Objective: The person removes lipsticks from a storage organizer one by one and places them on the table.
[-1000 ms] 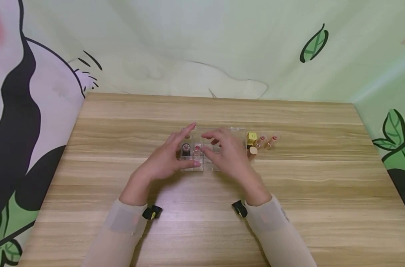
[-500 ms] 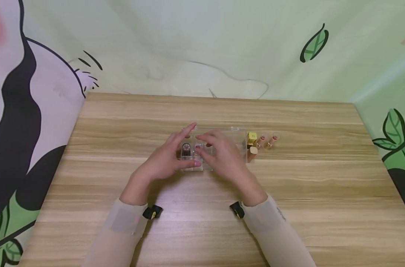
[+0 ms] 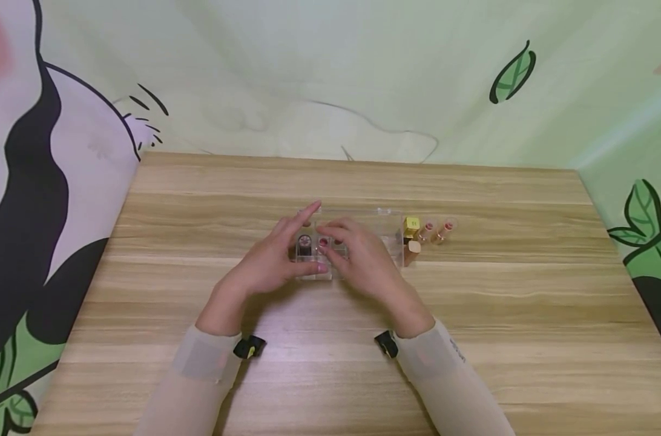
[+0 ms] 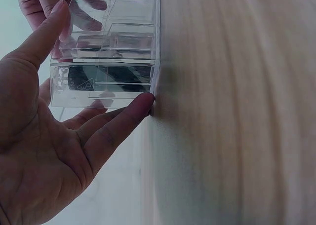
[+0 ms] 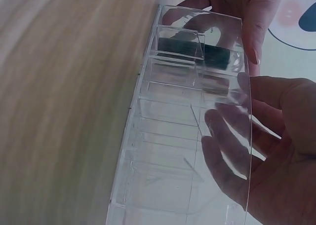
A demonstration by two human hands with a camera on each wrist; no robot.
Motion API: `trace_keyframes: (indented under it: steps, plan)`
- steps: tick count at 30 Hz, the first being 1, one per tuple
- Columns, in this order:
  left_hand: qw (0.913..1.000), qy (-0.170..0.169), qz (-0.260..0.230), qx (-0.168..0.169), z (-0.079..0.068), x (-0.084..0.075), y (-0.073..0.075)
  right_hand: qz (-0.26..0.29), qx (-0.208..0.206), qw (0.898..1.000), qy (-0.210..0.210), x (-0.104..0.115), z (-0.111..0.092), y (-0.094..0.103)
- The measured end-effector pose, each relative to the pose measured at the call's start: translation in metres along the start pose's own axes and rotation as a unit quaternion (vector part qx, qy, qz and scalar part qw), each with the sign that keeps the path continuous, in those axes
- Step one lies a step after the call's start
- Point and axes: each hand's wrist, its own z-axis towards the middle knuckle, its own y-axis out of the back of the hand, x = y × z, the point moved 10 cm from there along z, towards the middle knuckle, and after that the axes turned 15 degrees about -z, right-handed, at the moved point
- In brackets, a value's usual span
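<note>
My left hand grips the left end of a clear lipstick organizer, thumb on the near side and fingers round the far side. A dark lipstick tube stands in its end slot, also visible in the head view as a black tube. In the slot beside it stands a clear-cased lipstick with a red tip. My right hand reaches over the organizer and pinches this lipstick near its top, thumb in front. Its other fingers lie behind the clear wall, inside the organizer.
Right of the organizer stand a yellow-capped lipstick, a tan-capped lipstick and two clear-cased lipsticks with red tips. All rest on a wood-grain table. Behind it hangs a printed backdrop.
My right hand has moved left and closed in on the clear-cased lipstick, its fingers now around the top. The left hand stays put on the organizer.
</note>
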Motion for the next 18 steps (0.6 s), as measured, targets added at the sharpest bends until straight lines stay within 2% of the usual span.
trace_keyframes:
  steps: [18]
  plan:
    - [1.0000,-0.007,-0.004,-0.003,0.0012,-0.0003,-0.0004,0.014,-0.010,1.000,-0.012,-0.0015,-0.0007,0.0039]
